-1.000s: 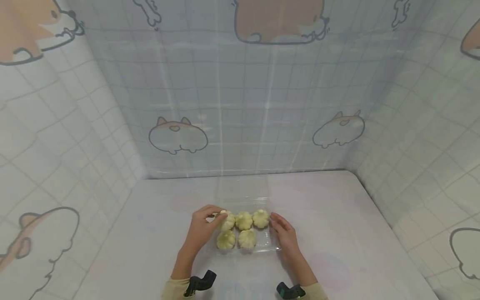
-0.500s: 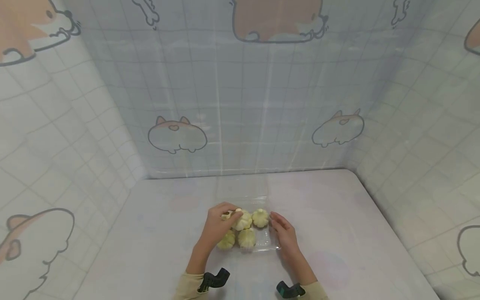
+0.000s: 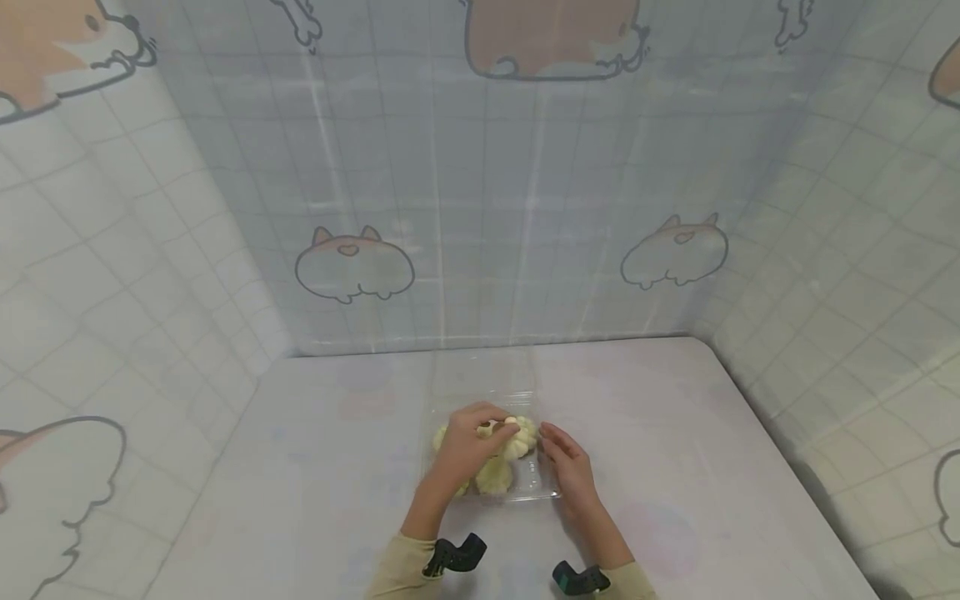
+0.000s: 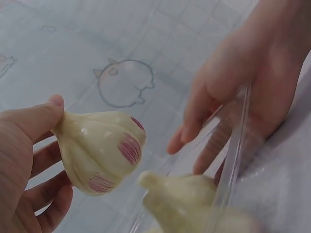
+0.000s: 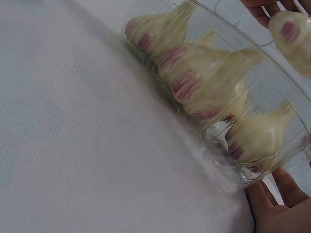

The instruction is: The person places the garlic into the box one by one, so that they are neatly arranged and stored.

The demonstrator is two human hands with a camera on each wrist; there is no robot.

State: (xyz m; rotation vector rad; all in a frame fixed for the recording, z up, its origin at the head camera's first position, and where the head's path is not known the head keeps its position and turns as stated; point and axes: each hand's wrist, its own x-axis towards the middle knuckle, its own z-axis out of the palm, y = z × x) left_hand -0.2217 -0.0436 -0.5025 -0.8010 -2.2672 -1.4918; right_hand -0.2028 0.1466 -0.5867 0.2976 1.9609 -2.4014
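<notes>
My left hand [image 3: 463, 446] pinches a garlic bulb [image 4: 99, 150] by its stem, above the clear plastic container [image 3: 534, 480]. Cream with purple streaks, the bulb hangs clear of the others in the left wrist view. Several more garlic bulbs [image 5: 206, 80] sit stem up inside the container; my left hand covers some of them in the head view. Beside the container's right end, my right hand [image 3: 573, 468] has loosely extended fingers right at the clear wall and holds no bulb.
The container's clear lid [image 3: 482, 372] lies folded back toward the rear wall [image 3: 510, 192]. A pale table [image 3: 675, 450] spreads around it, with walls printed with cartoon dogs on the left, back and right. Black wrist cameras [image 3: 581, 579] sit on both sleeves.
My left hand has moved rightward over the container with the garlic bulb, from above its left side to above its right. My right hand has stayed at the container's right end.
</notes>
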